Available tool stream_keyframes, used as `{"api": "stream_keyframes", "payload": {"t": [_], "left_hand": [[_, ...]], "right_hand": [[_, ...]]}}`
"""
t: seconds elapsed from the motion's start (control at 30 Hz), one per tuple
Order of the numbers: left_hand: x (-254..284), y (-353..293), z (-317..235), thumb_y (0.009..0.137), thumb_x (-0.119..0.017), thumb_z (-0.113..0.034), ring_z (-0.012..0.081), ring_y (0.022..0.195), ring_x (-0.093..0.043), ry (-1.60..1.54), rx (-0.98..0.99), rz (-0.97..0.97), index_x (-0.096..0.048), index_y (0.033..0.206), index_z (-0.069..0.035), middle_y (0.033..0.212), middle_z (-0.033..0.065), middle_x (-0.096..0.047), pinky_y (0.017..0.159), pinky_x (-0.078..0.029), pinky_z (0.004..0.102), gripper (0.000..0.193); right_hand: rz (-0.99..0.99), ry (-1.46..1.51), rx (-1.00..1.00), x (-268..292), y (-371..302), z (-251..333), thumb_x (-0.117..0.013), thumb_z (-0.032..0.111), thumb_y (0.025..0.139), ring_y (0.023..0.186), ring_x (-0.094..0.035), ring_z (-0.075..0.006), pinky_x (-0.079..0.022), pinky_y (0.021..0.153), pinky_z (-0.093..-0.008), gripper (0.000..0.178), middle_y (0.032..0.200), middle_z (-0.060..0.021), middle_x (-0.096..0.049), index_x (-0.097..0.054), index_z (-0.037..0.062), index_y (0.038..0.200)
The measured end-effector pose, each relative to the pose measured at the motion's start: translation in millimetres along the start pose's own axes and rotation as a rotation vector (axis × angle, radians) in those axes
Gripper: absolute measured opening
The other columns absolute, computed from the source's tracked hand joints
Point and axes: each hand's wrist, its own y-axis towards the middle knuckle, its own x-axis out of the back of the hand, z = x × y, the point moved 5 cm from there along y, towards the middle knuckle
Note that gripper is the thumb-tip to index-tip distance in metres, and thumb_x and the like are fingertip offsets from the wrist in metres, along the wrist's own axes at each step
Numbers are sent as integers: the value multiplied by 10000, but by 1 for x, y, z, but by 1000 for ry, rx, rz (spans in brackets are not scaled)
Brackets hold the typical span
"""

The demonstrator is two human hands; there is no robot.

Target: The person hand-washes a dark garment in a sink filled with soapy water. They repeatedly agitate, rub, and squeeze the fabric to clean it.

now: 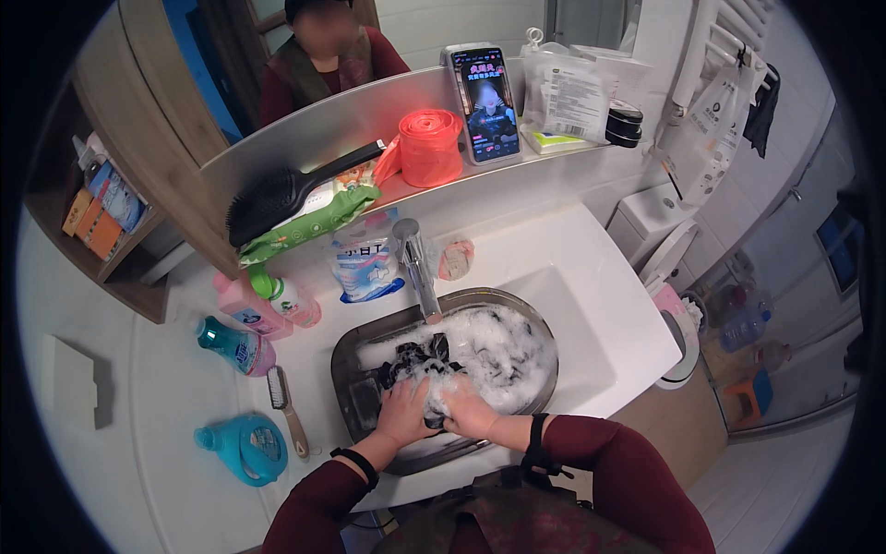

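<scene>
Washing looks partway done: the dark cloth [413,355] lies wet and lathered in the grey basin [342,367], its suds [506,377] not yet rinsed away. The left hand [404,414] and right hand [469,412] curl mostly closed, gripping bunched cloth.

It's a bathroom — washbasin [577,337], toilet [666,251], mirror [443,30].

Centre of frame: tap [418,268] overhangs the upper rim of the tub [345,403] and bars straight descent there; pouch [365,270] stands just left of it. Left of centre: brush [289,414] lies beside the tub, jug [247,451] farther left, narrowing lateral passage. Right of centre: open approach over the white counter [600,277] to the tub's right rim. Lower centre: both forearms [371,451] close the lower side
</scene>
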Motion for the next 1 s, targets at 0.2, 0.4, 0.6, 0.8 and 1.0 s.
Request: {"api": "stream_keyframes", "payload": {"t": [0.2,0.4,0.6,0.8,1.0], "left_hand": [[1,48,10,541,-879,-507,405,1185,-550,-48,-25,96,-440,1419,-83,1311,226,-535,952,-473,485,1070],[-12,108,23,574,-852,-449,409,985,-659,-182,111,209,-527,1271,-132,1039,215,-694,850,-524,488,832],[-8,136,29,601,-849,-416,391,1005,-652,-176,162,293,-542,1216,-102,1043,209,-693,833,-525,475,755],[5,81,16,624,-903,-364,376,1182,-549,-40,-10,61,-477,1332,-79,1246,170,-580,922,-478,461,874],[26,18,14,491,-959,-445,407,1183,-505,-419,-38,-296,-261,1483,11,1292,224,-486,1034,-411,452,1296]], "right_hand": [[26,50,-213,-15,21,-46,-733,203,748,1198,-469,-542,-433,1008,-518,869,1209,-369,-545,-298,-45,1458],[142,288,-452,-19,55,-105,-634,86,765,1087,-588,-488,-466,942,-517,799,1097,-353,-616,-234,-19,1449],[185,403,-592,3,87,-128,-665,161,781,1080,-632,-428,-515,883,-458,893,1141,-322,-632,-178,-43,1501],[307,1076,-648,18,82,-95,-761,270,708,1098,-612,-369,-489,967,-409,775,1178,-233,-620,-481,51,1397],[-81,388,-60,40,59,-33,-782,220,672,1211,-492,-422,-434,1026,-452,689,1301,-242,-499,-565,110,1317]]}}
